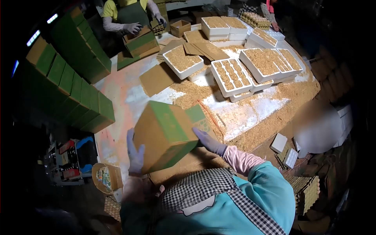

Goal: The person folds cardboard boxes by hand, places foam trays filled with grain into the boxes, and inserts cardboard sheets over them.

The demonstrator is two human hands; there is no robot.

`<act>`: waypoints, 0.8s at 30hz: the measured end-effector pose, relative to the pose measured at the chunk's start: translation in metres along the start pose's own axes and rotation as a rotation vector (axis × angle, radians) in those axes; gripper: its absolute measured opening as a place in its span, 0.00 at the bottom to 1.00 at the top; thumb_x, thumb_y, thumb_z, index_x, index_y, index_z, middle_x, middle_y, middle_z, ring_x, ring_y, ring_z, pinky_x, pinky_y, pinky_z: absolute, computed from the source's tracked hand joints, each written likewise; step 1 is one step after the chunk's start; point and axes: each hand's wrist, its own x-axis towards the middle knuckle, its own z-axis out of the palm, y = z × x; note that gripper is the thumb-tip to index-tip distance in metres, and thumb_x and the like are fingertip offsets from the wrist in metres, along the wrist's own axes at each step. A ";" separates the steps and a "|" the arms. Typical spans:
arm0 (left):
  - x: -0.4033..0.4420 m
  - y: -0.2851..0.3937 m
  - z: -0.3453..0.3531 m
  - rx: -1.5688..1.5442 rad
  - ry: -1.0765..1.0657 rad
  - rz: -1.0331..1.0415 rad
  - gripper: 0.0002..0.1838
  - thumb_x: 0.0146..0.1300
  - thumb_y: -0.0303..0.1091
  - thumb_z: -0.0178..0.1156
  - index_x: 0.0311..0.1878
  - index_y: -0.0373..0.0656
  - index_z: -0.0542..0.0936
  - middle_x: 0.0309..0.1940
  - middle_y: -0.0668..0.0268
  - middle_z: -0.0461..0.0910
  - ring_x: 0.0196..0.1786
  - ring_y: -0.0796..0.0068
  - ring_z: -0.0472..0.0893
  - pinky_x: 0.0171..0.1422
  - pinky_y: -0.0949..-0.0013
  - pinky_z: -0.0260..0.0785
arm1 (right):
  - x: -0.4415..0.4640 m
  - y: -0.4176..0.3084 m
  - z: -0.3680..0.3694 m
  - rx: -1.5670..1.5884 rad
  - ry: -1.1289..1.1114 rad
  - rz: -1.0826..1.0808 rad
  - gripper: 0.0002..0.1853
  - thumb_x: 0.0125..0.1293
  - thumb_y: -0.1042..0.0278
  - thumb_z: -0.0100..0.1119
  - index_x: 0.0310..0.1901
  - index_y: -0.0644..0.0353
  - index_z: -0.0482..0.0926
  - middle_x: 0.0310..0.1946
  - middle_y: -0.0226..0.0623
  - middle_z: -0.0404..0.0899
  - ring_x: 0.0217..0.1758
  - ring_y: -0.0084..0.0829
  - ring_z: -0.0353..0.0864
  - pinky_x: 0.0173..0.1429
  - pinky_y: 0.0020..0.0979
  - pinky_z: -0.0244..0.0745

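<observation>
A brown and green cardboard box [164, 137] is held up, tilted, in front of my body over the near edge of the table. My gloved left hand [136, 152] presses flat along its left side. At the right side, my gloved right hand [211, 141] grips the box near a corner, the fingertips partly hidden. Just behind the box, another green and brown cardboard piece [197, 117] lies on the table, partly covered by the box.
White foam trays [231, 78] filled with wood shavings stand in stacks on the table [117, 98]. Flat cardboard sheets [158, 78] lie beside them. Green boxes [74, 86] are stacked at left. A co-worker [129, 17] handles a box across the table; another person's hand [275, 27] shows at far right.
</observation>
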 end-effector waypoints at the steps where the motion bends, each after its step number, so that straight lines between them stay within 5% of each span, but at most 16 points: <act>1: -0.004 -0.021 -0.011 -0.083 0.135 0.157 0.37 0.63 0.36 0.55 0.73 0.34 0.54 0.70 0.52 0.58 0.72 0.58 0.59 0.77 0.61 0.46 | -0.003 -0.060 0.020 -0.013 0.003 -0.165 0.29 0.73 0.52 0.45 0.64 0.69 0.64 0.58 0.46 0.74 0.61 0.37 0.73 0.63 0.38 0.67; 2: -0.014 -0.049 -0.016 -0.076 0.125 0.140 0.37 0.63 0.36 0.55 0.73 0.34 0.54 0.70 0.52 0.58 0.72 0.58 0.59 0.77 0.61 0.46 | -0.002 -0.109 0.034 -0.019 0.008 -0.313 0.27 0.73 0.52 0.46 0.61 0.69 0.67 0.51 0.47 0.79 0.55 0.39 0.78 0.59 0.39 0.70; 4: -0.039 -0.092 -0.021 0.895 0.297 0.180 0.31 0.65 0.36 0.53 0.70 0.37 0.60 0.64 0.52 0.66 0.67 0.61 0.65 0.75 0.60 0.51 | -0.001 -0.157 0.050 -0.411 -0.257 -0.339 0.23 0.70 0.54 0.50 0.55 0.67 0.69 0.39 0.49 0.82 0.44 0.48 0.81 0.50 0.41 0.74; 5: -0.041 -0.082 -0.024 0.733 -0.034 -0.021 0.29 0.65 0.36 0.54 0.68 0.39 0.63 0.59 0.53 0.70 0.64 0.62 0.68 0.73 0.60 0.55 | 0.005 -0.138 0.071 -0.598 -0.268 -0.400 0.22 0.69 0.55 0.50 0.55 0.65 0.70 0.39 0.50 0.81 0.40 0.52 0.82 0.47 0.42 0.77; 8: -0.040 -0.136 -0.067 1.413 -0.306 0.648 0.29 0.61 0.32 0.54 0.67 0.42 0.64 0.48 0.57 0.75 0.54 0.63 0.74 0.63 0.61 0.65 | 0.021 -0.029 0.149 -0.965 -0.536 -0.703 0.18 0.67 0.57 0.51 0.49 0.63 0.74 0.31 0.48 0.81 0.36 0.49 0.83 0.43 0.41 0.78; 9: -0.040 -0.095 -0.055 0.932 -0.186 0.198 0.31 0.62 0.29 0.53 0.70 0.41 0.60 0.58 0.50 0.66 0.58 0.57 0.71 0.66 0.61 0.63 | 0.020 -0.035 0.146 -0.968 -0.538 -0.697 0.18 0.67 0.57 0.51 0.49 0.63 0.74 0.31 0.48 0.81 0.36 0.49 0.83 0.43 0.41 0.78; 11: -0.036 -0.051 -0.023 0.212 0.004 -0.361 0.36 0.62 0.29 0.52 0.73 0.39 0.54 0.66 0.46 0.59 0.65 0.54 0.66 0.70 0.61 0.58 | 0.015 -0.058 0.139 -0.942 -0.927 -0.466 0.23 0.65 0.52 0.55 0.52 0.63 0.74 0.35 0.51 0.82 0.38 0.46 0.82 0.49 0.43 0.74; 12: -0.034 -0.028 -0.007 -0.111 0.224 -0.556 0.38 0.62 0.29 0.52 0.74 0.37 0.50 0.70 0.44 0.56 0.68 0.53 0.63 0.72 0.61 0.56 | 0.028 -0.060 0.118 -0.545 -0.669 -0.430 0.22 0.65 0.53 0.56 0.51 0.63 0.75 0.36 0.48 0.82 0.39 0.42 0.82 0.48 0.39 0.75; 13: -0.048 -0.066 -0.019 -0.038 0.243 -0.384 0.40 0.61 0.28 0.52 0.75 0.37 0.48 0.70 0.46 0.55 0.69 0.55 0.61 0.73 0.61 0.55 | 0.041 -0.064 0.077 -0.154 -0.407 -0.380 0.21 0.65 0.53 0.57 0.51 0.63 0.76 0.37 0.45 0.82 0.40 0.38 0.82 0.48 0.36 0.75; 14: -0.055 -0.088 -0.024 0.029 0.268 -0.214 0.41 0.60 0.27 0.52 0.76 0.36 0.46 0.71 0.48 0.55 0.71 0.58 0.60 0.73 0.61 0.53 | 0.034 -0.130 0.012 -0.116 -0.149 -0.114 0.22 0.65 0.55 0.60 0.53 0.63 0.74 0.39 0.40 0.80 0.42 0.30 0.80 0.47 0.29 0.75; 15: -0.055 -0.085 -0.017 0.161 0.315 -0.247 0.42 0.58 0.24 0.49 0.76 0.36 0.45 0.70 0.48 0.57 0.70 0.57 0.60 0.73 0.62 0.54 | 0.055 -0.112 -0.032 0.104 0.360 -0.074 0.24 0.64 0.59 0.63 0.55 0.65 0.71 0.40 0.38 0.79 0.44 0.27 0.79 0.47 0.27 0.74; 16: -0.051 -0.070 -0.005 0.156 0.332 -0.250 0.42 0.58 0.24 0.49 0.76 0.36 0.45 0.70 0.48 0.57 0.70 0.57 0.60 0.73 0.62 0.54 | 0.089 -0.072 -0.097 0.076 0.634 -0.313 0.35 0.63 0.56 0.65 0.64 0.68 0.62 0.43 0.43 0.78 0.43 0.30 0.79 0.50 0.29 0.76; 17: -0.041 -0.046 0.011 0.105 0.365 -0.271 0.42 0.55 0.26 0.49 0.75 0.36 0.47 0.67 0.49 0.60 0.67 0.58 0.63 0.71 0.61 0.56 | 0.118 -0.021 -0.156 0.225 0.864 -0.099 0.49 0.61 0.51 0.67 0.71 0.71 0.48 0.53 0.51 0.73 0.48 0.36 0.79 0.54 0.31 0.76; 18: -0.036 -0.034 0.022 0.057 0.398 -0.293 0.43 0.53 0.28 0.49 0.75 0.35 0.49 0.65 0.50 0.64 0.65 0.58 0.66 0.69 0.61 0.58 | 0.131 0.002 -0.177 0.296 1.033 -0.137 0.62 0.58 0.37 0.65 0.72 0.74 0.34 0.66 0.63 0.58 0.64 0.45 0.69 0.67 0.34 0.66; 21: -0.036 -0.069 0.006 0.347 0.343 -0.221 0.42 0.54 0.29 0.47 0.74 0.34 0.49 0.67 0.48 0.61 0.67 0.57 0.64 0.71 0.61 0.55 | 0.198 0.069 -0.211 0.212 1.263 0.350 0.72 0.52 0.19 0.54 0.69 0.82 0.30 0.74 0.64 0.34 0.79 0.48 0.38 0.80 0.32 0.35; 24: -0.020 0.003 0.032 0.080 0.382 -0.459 0.41 0.54 0.21 0.42 0.75 0.36 0.48 0.69 0.47 0.59 0.70 0.55 0.62 0.74 0.61 0.52 | 0.199 0.081 -0.192 0.252 1.342 0.016 0.66 0.59 0.25 0.52 0.70 0.79 0.28 0.75 0.63 0.32 0.79 0.49 0.38 0.79 0.32 0.36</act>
